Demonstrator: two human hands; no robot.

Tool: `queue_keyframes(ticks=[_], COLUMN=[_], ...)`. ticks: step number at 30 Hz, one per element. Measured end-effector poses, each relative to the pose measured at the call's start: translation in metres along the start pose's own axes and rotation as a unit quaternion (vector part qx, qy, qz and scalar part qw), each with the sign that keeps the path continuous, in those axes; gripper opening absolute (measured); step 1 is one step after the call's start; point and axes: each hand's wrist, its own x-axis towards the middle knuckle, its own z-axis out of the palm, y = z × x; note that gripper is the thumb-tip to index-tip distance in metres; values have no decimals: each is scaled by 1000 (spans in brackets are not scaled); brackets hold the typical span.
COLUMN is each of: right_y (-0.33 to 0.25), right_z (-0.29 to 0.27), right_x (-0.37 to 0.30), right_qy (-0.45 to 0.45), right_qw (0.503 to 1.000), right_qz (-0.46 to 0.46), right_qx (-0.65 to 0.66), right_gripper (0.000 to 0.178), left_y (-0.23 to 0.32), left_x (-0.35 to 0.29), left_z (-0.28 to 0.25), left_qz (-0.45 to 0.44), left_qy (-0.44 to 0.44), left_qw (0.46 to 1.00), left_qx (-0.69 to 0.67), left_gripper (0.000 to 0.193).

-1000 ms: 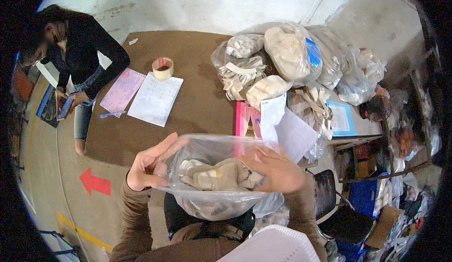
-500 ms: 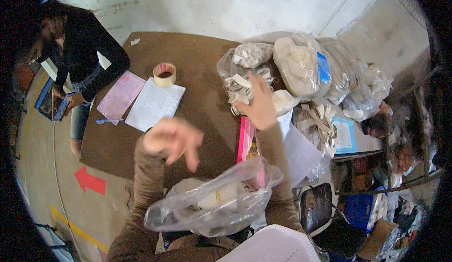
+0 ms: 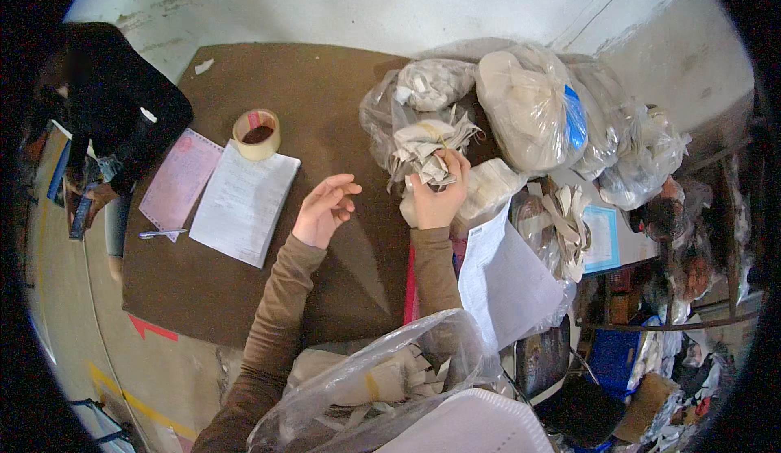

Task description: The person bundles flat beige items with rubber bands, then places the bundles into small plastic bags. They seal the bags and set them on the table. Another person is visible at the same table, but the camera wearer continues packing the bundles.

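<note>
My right hand (image 3: 440, 191) is closed on a bundle of beige paper pieces (image 3: 429, 148) that pokes out of a clear bag at the right of the brown table (image 3: 317, 103). My left hand (image 3: 323, 209) hovers over the table beside it, fingers loosely apart and holding nothing. A clear plastic bag of beige banded bundles (image 3: 378, 388) rests on my lap at the lower edge, with no hand on it.
Several filled clear bags (image 3: 529, 107) are heaped at the table's right. A roll of tape (image 3: 256, 134), white sheets (image 3: 242, 202), a pink form (image 3: 179, 183) and a pen (image 3: 163, 233) lie at left. Another person in black (image 3: 106, 115) sits at far left. Loose paper (image 3: 504, 278) hangs near my right arm.
Both hands let go of the clear bag, which dropped to my lap. My right hand reached out to the heap and closed on a beige bundle; the left hand moved over the table.
</note>
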Motion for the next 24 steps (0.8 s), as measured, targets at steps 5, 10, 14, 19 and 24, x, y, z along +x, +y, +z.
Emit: queue_keyframes(ticks=[5,10,14,19,24], right_y=[-40,-52,-39,-40,-53], right_z=[-18,-28,-26,-27,-12], right_x=[0,-8,1,13,-5], right_qy=[-104,-263,-204,-135,-361], right_qw=[986,914,967,984,887], right_qz=[-104,-2,59,-92,-211], right_qx=[83,309,140,-65,-196], right_gripper=[47,61,25,22,59], left_y=[-4,-13,-9,-13,-21], left_x=[0,5,13,11,14], left_z=[16,-16,-19,-18,-31], left_qz=[52,52,67,66,84], left_qy=[44,21,43,62,57], left_qw=[996,991,997,996,995], left_qx=[-54,-118,-12,-22,-5], left_gripper=[55,63,47,44,46])
